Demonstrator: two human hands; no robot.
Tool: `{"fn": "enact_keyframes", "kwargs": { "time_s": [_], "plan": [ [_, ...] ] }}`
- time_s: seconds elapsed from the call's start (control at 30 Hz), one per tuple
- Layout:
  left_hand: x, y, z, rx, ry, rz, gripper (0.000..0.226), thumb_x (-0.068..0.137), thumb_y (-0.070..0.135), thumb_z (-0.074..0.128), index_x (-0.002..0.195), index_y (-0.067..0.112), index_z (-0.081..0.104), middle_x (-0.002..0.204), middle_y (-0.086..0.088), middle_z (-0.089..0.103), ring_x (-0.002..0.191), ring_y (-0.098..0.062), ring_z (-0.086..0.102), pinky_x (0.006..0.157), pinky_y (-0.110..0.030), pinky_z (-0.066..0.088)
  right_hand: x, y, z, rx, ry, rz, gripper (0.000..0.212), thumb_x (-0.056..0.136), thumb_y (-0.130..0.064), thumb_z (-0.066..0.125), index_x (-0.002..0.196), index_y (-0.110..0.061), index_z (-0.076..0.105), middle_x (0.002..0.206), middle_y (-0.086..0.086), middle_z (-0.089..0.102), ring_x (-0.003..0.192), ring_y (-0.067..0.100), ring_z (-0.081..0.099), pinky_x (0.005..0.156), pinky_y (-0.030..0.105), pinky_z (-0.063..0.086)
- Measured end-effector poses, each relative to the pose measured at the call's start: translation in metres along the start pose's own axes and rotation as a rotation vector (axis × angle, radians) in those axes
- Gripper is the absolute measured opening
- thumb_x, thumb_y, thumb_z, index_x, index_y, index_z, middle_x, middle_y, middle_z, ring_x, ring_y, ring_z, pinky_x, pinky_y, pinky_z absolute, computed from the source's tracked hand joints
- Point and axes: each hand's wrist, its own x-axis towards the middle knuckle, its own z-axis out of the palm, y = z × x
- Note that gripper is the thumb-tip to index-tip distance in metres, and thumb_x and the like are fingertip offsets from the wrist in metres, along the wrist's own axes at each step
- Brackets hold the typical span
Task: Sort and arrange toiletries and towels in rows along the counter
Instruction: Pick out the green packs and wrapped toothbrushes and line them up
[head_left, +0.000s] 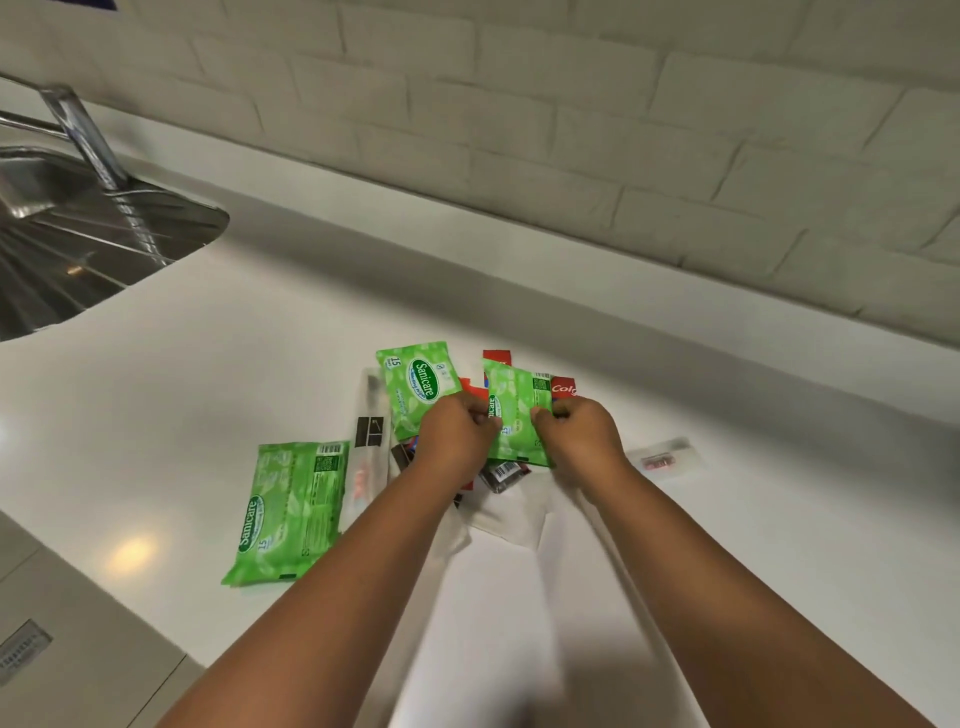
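Three green Sanicare wipe packs are on the white counter (208, 374). One pack (292, 512) lies flat at the left. My left hand (454, 434) grips a second pack (418, 384) by its lower edge. My right hand (582, 431) pinches a third pack (517, 410), held tilted between both hands. Red Colgate boxes (563, 387) peek out behind the packs. A clear-wrapped toothbrush (370, 415) lies beside the pile. White towels (514, 514) lie under my forearms, partly hidden.
A steel sink (78, 244) with a tap (85, 135) sits at the far left. A small clear sachet (662, 460) lies right of my right hand. A tiled wall (571, 130) runs along the counter's back. The counter's front edge drops at the lower left.
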Motion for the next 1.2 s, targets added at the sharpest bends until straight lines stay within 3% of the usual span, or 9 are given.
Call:
{"fn": "enact_keyframes", "kwargs": {
  "time_s": [0.13, 0.23, 0.33, 0.43, 0.63, 0.77, 0.97, 1.2],
  "plan": [
    [-0.001, 0.002, 0.004, -0.113, -0.007, -0.009, 0.026, 0.086, 0.019, 0.070, 0.110, 0.010, 0.066, 0.087, 0.002, 0.065, 0.083, -0.014, 0.061, 0.076, -0.022, 0.046, -0.006, -0.001, -0.009, 0.096, 0.031, 0.047, 0.027, 0.090, -0.028, 0.062, 0.078, -0.005, 0.065, 0.069, 0.014, 0.060, 0.070, 0.033, 0.057, 0.067, 0.038, 0.046],
    [-0.003, 0.012, 0.013, -0.169, -0.001, -0.021, 0.027, 0.085, 0.017, 0.071, 0.109, 0.009, 0.067, 0.094, -0.003, 0.068, 0.089, -0.016, 0.063, 0.082, -0.024, 0.047, -0.008, 0.005, -0.021, 0.149, 0.077, 0.067, 0.025, 0.091, -0.029, 0.062, 0.098, -0.006, 0.068, 0.089, 0.013, 0.068, 0.087, 0.032, 0.063, 0.078, 0.037, 0.048],
    [-0.008, 0.022, 0.026, -0.187, -0.015, 0.007, 0.027, 0.085, 0.016, 0.071, 0.109, 0.006, 0.066, 0.090, -0.001, 0.066, 0.082, -0.013, 0.062, 0.071, -0.018, 0.045, -0.009, 0.015, -0.034, 0.158, 0.131, 0.092, 0.035, 0.090, -0.032, 0.062, 0.116, -0.008, 0.065, 0.105, 0.010, 0.069, 0.098, 0.028, 0.063, 0.084, 0.032, 0.047],
    [-0.016, 0.036, 0.042, -0.162, -0.030, 0.071, 0.025, 0.086, 0.016, 0.069, 0.109, 0.007, 0.066, 0.092, -0.001, 0.065, 0.078, -0.011, 0.060, 0.060, -0.014, 0.044, -0.011, 0.031, -0.050, 0.196, 0.180, 0.110, 0.033, 0.090, -0.032, 0.063, 0.114, -0.010, 0.066, 0.104, 0.007, 0.069, 0.093, 0.024, 0.064, 0.077, 0.029, 0.047],
    [-0.041, 0.064, 0.090, -0.165, -0.114, 0.108, 0.022, 0.086, 0.015, 0.068, 0.107, 0.010, 0.065, 0.088, 0.001, 0.064, 0.083, -0.016, 0.061, 0.077, -0.024, 0.047, -0.028, 0.077, -0.088, 0.265, 0.278, 0.183, 0.022, 0.089, -0.028, 0.064, 0.105, -0.013, 0.065, 0.086, 0.000, 0.067, 0.079, 0.021, 0.063, 0.070, 0.028, 0.045],
    [-0.059, 0.082, 0.124, -0.178, -0.183, 0.122, 0.018, 0.086, 0.012, 0.068, 0.103, 0.009, 0.066, 0.085, 0.000, 0.064, 0.079, -0.016, 0.061, 0.075, -0.024, 0.047, -0.042, 0.109, -0.113, 0.261, 0.343, 0.217, 0.025, 0.088, -0.028, 0.065, 0.107, -0.012, 0.066, 0.091, 0.003, 0.069, 0.084, 0.025, 0.066, 0.076, 0.033, 0.050],
    [-0.087, 0.107, 0.181, -0.045, -0.268, 0.203, 0.019, 0.087, 0.014, 0.067, 0.106, 0.009, 0.066, 0.093, -0.004, 0.070, 0.084, -0.017, 0.062, 0.076, -0.022, 0.045, -0.066, 0.159, -0.157, 0.130, 0.374, 0.241, 0.012, 0.085, -0.018, 0.064, 0.096, -0.013, 0.066, 0.084, 0.006, 0.068, 0.082, 0.030, 0.064, 0.073, 0.038, 0.051],
    [-0.101, 0.129, 0.221, 0.045, -0.299, 0.258, 0.020, 0.088, 0.017, 0.065, 0.107, 0.010, 0.066, 0.100, -0.006, 0.071, 0.092, -0.023, 0.065, 0.078, -0.025, 0.044, -0.072, 0.198, -0.184, 0.038, 0.388, 0.208, 0.017, 0.084, -0.019, 0.065, 0.099, -0.014, 0.068, 0.091, 0.007, 0.072, 0.083, 0.028, 0.066, 0.074, 0.041, 0.053]
  ]
}}
